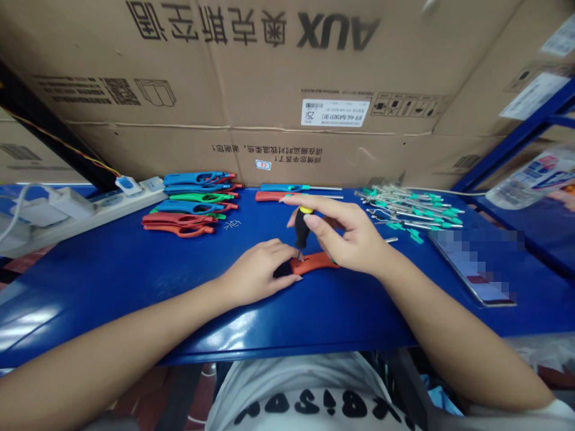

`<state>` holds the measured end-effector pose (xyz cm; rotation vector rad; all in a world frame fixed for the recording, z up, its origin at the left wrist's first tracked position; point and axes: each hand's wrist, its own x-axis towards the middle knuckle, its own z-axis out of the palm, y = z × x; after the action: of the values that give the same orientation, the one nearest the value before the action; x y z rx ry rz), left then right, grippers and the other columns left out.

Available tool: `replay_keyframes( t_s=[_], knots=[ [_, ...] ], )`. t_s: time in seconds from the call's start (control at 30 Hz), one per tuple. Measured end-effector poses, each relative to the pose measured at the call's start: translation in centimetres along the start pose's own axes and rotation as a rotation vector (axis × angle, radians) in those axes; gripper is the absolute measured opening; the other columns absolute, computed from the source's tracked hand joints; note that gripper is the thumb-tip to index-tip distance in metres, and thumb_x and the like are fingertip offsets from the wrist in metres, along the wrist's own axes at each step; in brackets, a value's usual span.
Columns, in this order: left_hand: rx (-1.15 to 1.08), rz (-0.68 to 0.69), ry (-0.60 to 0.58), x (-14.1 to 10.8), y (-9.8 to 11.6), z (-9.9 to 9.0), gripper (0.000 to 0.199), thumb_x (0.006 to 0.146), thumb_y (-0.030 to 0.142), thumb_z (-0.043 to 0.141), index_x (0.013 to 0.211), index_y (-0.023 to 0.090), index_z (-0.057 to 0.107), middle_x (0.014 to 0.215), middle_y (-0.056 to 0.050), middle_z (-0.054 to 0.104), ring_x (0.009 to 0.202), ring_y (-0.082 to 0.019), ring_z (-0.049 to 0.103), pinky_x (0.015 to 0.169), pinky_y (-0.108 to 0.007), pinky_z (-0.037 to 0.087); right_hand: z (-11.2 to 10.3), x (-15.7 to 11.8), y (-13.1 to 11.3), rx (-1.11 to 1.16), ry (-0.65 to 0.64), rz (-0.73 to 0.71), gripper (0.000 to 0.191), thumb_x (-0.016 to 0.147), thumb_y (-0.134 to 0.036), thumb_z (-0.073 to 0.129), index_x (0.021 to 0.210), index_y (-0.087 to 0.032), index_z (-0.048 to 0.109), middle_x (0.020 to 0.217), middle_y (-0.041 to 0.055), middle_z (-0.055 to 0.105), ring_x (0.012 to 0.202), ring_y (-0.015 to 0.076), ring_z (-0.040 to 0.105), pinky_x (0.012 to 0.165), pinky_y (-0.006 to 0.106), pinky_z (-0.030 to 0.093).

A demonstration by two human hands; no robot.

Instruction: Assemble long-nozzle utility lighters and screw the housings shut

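Observation:
On the blue table in front of me lies an orange lighter handle [317, 261], flat and lengthwise. My left hand [258, 270] pinches its left end between thumb and fingers, pressing it to the table. My right hand [348, 233] grips a small screwdriver [300, 230] with a black handle and a yellow band near its top. The screwdriver stands nearly upright, its tip down on the handle's left part beside my left fingertips. Whether the tip sits in a screw is too small to tell. My right hand partly covers the right end of the orange piece.
Blue, green and red lighter casings [193, 206] are stacked at left, beside loose screws [232, 224]. Two long lighters [287, 191] lie at the back. Metal rods with green parts [413, 206] pile up at right, near a phone [471, 269]. A power strip [90, 212] runs along the left.

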<state>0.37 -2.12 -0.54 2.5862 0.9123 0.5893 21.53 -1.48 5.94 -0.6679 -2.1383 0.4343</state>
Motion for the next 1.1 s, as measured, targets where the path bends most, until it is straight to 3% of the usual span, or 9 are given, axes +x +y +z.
replay_keyframes(
  t_s=[0.13,0.23,0.3,0.47,0.53,0.67,0.87,0.97,1.1],
  knots=[
    [-0.008,0.013,-0.005,-0.01,-0.09,0.06,0.026,0.091,0.033,0.069,0.113,0.02,0.063,0.108,-0.007,0.07,0.102,-0.025,0.064,0.09,-0.04,0.051,0.16,-0.07,-0.09,-0.191,0.137,-0.064,0.024,0.097,-0.034,0.059,0.115,-0.021,0.07,0.112,0.0079,0.075,0.085,0.0169,0.07,0.082,0.033,0.057],
    [-0.003,0.007,-0.005,-0.01,-0.06,0.02,0.024,0.091,0.032,0.069,0.111,0.019,0.063,0.104,-0.007,0.07,0.099,-0.025,0.064,0.087,-0.039,0.051,0.19,-0.02,-0.34,-0.018,0.075,-0.02,0.033,0.104,-0.028,0.042,0.128,-0.021,0.064,0.117,0.0082,0.073,0.098,0.0174,0.07,0.084,0.033,0.057],
    [0.002,0.007,-0.007,-0.02,-0.04,-0.01,0.023,0.092,0.033,0.069,0.109,0.019,0.064,0.103,-0.007,0.07,0.099,-0.025,0.064,0.087,-0.038,0.051,0.25,0.09,-0.39,0.153,0.018,0.045,0.033,0.105,-0.027,0.04,0.128,-0.022,0.063,0.112,0.0069,0.073,0.089,0.0151,0.07,0.075,0.03,0.058],
    [-0.015,0.008,-0.019,-0.08,-0.1,0.01,0.025,0.092,0.034,0.067,0.112,0.02,0.062,0.11,-0.007,0.069,0.103,-0.025,0.063,0.091,-0.04,0.051,0.36,0.28,-0.15,0.038,0.112,0.026,0.021,0.09,-0.038,0.071,0.104,-0.023,0.073,0.096,0.0036,0.072,0.072,0.0141,0.062,0.07,0.031,0.056],
    [-0.018,0.0,-0.02,-0.06,-0.08,-0.02,0.024,0.093,0.034,0.067,0.112,0.02,0.063,0.109,-0.007,0.069,0.103,-0.025,0.064,0.09,-0.04,0.051,0.21,0.23,-0.23,0.034,0.114,0.03,0.023,0.094,-0.038,0.065,0.11,-0.024,0.073,0.104,0.0045,0.072,0.069,0.0122,0.061,0.071,0.031,0.056],
    [-0.022,-0.005,-0.027,0.0,-0.01,-0.09,0.024,0.093,0.033,0.067,0.112,0.02,0.064,0.108,-0.008,0.07,0.102,-0.026,0.064,0.089,-0.04,0.051,-0.14,0.12,-0.69,0.281,-0.066,0.127,0.034,0.106,-0.032,0.041,0.13,-0.025,0.064,0.117,0.005,0.07,0.054,0.0052,0.057,0.055,0.022,0.053],
    [-0.021,0.003,-0.013,-0.01,-0.07,0.02,0.025,0.092,0.032,0.068,0.113,0.02,0.063,0.11,-0.007,0.07,0.101,-0.025,0.064,0.09,-0.04,0.051,0.23,0.06,-0.62,-0.191,0.192,-0.11,0.016,0.093,-0.034,0.067,0.095,-0.019,0.073,0.088,0.005,0.071,0.077,0.0158,0.065,0.073,0.03,0.056],
    [-0.009,-0.001,-0.017,-0.03,-0.05,0.0,0.027,0.092,0.034,0.069,0.114,0.02,0.063,0.106,-0.006,0.07,0.099,-0.025,0.063,0.087,-0.039,0.051,0.21,-0.05,-0.55,-0.154,0.109,-0.097,0.027,0.103,-0.025,0.046,0.12,-0.02,0.067,0.111,0.0084,0.073,0.094,0.0172,0.068,0.085,0.034,0.056],
    [-0.012,-0.006,-0.02,-0.08,-0.07,0.02,0.026,0.092,0.033,0.069,0.114,0.02,0.063,0.108,-0.006,0.07,0.102,-0.025,0.063,0.089,-0.038,0.051,0.01,-0.07,-0.42,-0.049,0.025,-0.031,0.032,0.104,-0.025,0.045,0.133,-0.023,0.06,0.117,0.0051,0.073,0.087,0.0135,0.07,0.083,0.03,0.057]
  ],
)
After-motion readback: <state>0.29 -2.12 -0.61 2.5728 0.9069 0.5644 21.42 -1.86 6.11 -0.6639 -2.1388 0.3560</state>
